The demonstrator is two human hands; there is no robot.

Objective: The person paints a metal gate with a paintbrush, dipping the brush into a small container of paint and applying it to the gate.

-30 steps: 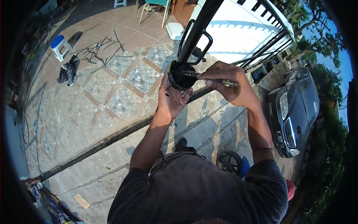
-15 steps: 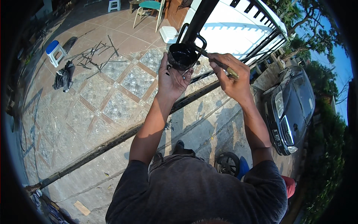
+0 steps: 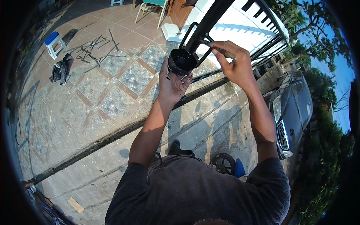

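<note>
While the left hand point(image 3: 170, 84) cups a black pot point(image 3: 182, 61) from below, fingers curled on its side, the right hand point(image 3: 234, 63) at 3 o'clock of the pot is pinched shut on a thin brush point(image 3: 221, 50). The brush tip touches a black gate bar point(image 3: 210, 22) at 1 o'clock of the pot. A dark car point(image 3: 294, 108) sits at 4 o'clock.

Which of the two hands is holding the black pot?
The left hand: it cups the black pot from below, beside the black gate bar. The right hand instead grips a thin brush handle, higher up.
</note>
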